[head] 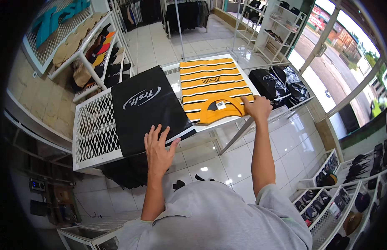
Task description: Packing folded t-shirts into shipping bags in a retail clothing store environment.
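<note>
A folded yellow T-shirt (212,89) with black and white stripes lies on the white table, its collar towards me. My right hand (258,107) is at its near right corner, fingers curled and thumb on the cloth. Whether they pinch the fabric is hard to see. To the left, a flat black plastic bag (146,109) bearing white writing overlaps the table's mesh part. My left hand (158,150) rests on the bag's near edge with fingers spread, holding nothing. A black-and-white strip (182,136) shows along the table edge beside my left thumb.
The table's white mesh top (95,128) extends left. Packaged black goods (278,84) sit on a low rack at right. Cap shelves (99,59) stand at left; clothes racks (187,18) are at the back. Another display rack (334,200) is behind me at right.
</note>
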### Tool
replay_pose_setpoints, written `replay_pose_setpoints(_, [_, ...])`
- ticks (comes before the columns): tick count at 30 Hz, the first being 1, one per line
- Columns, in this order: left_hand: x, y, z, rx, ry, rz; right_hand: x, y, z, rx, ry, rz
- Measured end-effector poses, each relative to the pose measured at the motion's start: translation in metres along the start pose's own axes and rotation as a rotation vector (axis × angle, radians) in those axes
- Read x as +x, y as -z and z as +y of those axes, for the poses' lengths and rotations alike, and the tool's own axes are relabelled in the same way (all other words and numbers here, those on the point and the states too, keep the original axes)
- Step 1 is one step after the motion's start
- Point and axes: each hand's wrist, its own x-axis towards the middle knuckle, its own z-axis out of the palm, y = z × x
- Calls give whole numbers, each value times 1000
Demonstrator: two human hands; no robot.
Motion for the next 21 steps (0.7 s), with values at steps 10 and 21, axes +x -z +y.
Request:
replay_pose_setpoints(10, [-1,-18,2,26,77,-52,45,-25,4,464,106,-117])
replay_pose_setpoints(21, [4,-31,-2,27,18,36,-13,9,-124,540,763,83])
